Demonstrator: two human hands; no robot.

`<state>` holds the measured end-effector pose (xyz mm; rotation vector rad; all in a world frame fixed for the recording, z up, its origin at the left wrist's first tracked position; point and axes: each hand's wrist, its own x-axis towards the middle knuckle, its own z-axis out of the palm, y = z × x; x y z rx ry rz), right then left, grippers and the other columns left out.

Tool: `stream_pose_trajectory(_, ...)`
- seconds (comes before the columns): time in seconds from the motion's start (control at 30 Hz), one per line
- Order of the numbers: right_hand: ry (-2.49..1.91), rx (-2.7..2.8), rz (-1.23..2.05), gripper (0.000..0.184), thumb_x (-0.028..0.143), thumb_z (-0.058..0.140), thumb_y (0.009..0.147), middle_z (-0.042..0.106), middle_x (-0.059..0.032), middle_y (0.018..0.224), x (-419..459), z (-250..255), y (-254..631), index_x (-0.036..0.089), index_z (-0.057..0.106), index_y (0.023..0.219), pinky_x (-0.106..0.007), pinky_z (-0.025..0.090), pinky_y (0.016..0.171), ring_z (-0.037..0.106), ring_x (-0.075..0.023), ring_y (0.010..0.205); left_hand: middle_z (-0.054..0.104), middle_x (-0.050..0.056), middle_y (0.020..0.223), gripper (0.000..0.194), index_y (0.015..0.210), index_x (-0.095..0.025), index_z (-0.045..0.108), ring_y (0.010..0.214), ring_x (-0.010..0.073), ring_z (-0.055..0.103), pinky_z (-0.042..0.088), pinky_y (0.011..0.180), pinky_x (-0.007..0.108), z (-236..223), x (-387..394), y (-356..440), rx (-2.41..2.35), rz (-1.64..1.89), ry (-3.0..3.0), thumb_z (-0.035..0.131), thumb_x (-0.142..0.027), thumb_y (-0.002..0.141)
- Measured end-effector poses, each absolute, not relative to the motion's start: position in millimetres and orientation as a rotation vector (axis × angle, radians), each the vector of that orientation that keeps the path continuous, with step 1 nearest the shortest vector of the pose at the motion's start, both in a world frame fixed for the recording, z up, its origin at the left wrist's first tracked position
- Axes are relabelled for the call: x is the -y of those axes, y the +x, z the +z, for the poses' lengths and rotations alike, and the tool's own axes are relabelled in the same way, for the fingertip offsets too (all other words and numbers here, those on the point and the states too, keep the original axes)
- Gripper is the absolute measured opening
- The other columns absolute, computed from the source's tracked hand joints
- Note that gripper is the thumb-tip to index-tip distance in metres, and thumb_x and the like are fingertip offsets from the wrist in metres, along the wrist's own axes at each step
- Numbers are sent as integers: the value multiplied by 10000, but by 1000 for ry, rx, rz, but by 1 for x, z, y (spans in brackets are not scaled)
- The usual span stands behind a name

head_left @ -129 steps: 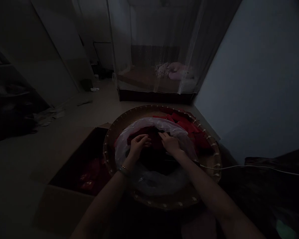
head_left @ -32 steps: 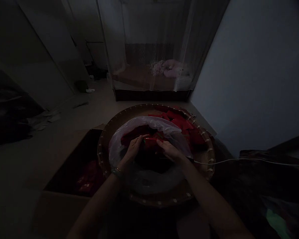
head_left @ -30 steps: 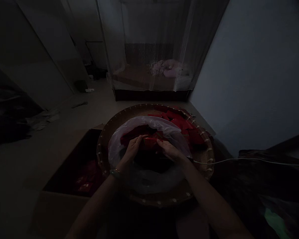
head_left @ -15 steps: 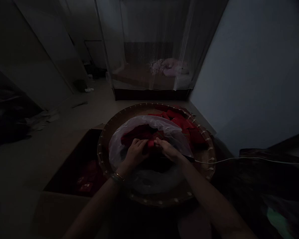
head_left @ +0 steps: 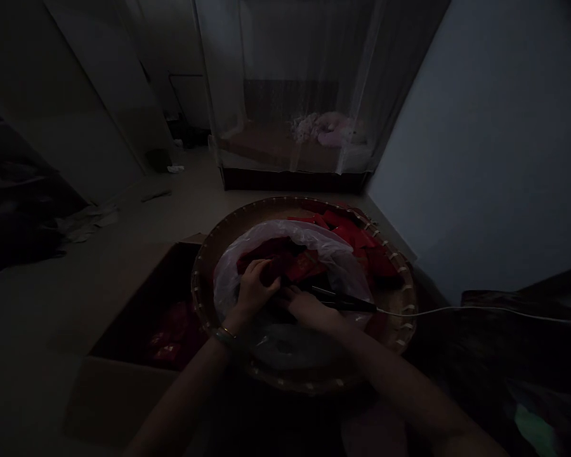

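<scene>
A red packet (head_left: 275, 269) was held in the half-curled left hand (head_left: 255, 291) (presumably light, pliable, best edge-gripped); the spread and grip of the right hand (head_left: 310, 310) could not be told.

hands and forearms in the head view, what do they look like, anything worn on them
The left hand and right hand are ungloved, with no sleeves visible on the forearms. The left wrist wears a thin gold-toned bracelet beside what looks like a duller bangle. It's too dark to make out rings.
</scene>
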<state>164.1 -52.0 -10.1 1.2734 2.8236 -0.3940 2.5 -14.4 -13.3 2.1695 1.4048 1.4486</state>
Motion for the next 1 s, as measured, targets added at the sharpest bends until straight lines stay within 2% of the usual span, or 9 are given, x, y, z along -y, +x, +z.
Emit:
stream_pose_trajectory(0.1,1275,-2794,-309,414,68,445,815,507,-186,1196,49,-14,161,150,528,1213,-417,481,818,480,-290,1083,621,66,1024,380,1040,-187,579,945,206,606,510,851,355,-13,15,2,-1409,1432,2164,675,-190,673)
stream_pose_trajectory(0.23,1323,-2821,-289,434,77,439,827,490,-174,1198,44,-21,162,169,502,1247,-391,488,798,483,-274,1062,625,68,1015,357,1036,-182,582,947,208,607,508,853,352,-14,13,2,-1404,1431,2150,662,-189,688)
stream_pose_trajectory(0.37,1309,-2836,-332,364,86,425,848,520,-141,1187,40,-25,160,173,578,1166,-356,462,852,492,-243,1069,626,65,1022,353,1042,-184,577,950,206,609,510,842,345,-15,12,2,-1418,1415,2149,660,-200,699)
stream_pose_trajectory(0.53,1517,-2844,-481,384,61,419,836,550,-136,1157,35,-21,162,142,557,1184,-306,435,884,542,-192,1012,635,52,1006,348,1038,-191,580,938,197,612,509,845,337,-14,13,2,-1415,1412,2146,657,-194,698)
stream_pose_trajectory(0.63,1605,-2834,-472,404,118,520,789,521,-145,1202,36,-16,165,137,542,1192,-336,427,909,506,-226,1076,635,51,1008,345,1037,-194,580,939,196,612,507,850,338,-13,14,1,-1408,1418,2139,656,-193,700)
stream_pose_trajectory(0.73,1499,-2811,-406,571,165,638,696,455,-158,1288,41,-15,166,165,495,1249,-408,418,922,427,-288,1159,634,59,1018,346,1043,-189,580,952,202,608,505,855,342,-14,14,0,-1406,1402,2150,658,-198,706)
stream_pose_trajectory(0.9,1462,-2754,-333,475,38,460,776,506,-151,1209,41,-18,165,186,520,1223,-390,424,903,471,-251,1091,633,59,1033,360,1057,-188,577,959,204,606,502,862,346,-13,14,0,-1399,1402,2150,660,-199,707)
stream_pose_trajectory(1.0,1478,-2737,-309,445,71,510,754,502,-150,1200,39,-16,167,171,540,1187,-391,429,894,460,-260,1087,637,58,1024,360,1050,-191,583,955,207,608,501,866,348,-13,14,0,-1397,1398,2146,661,-188,699)
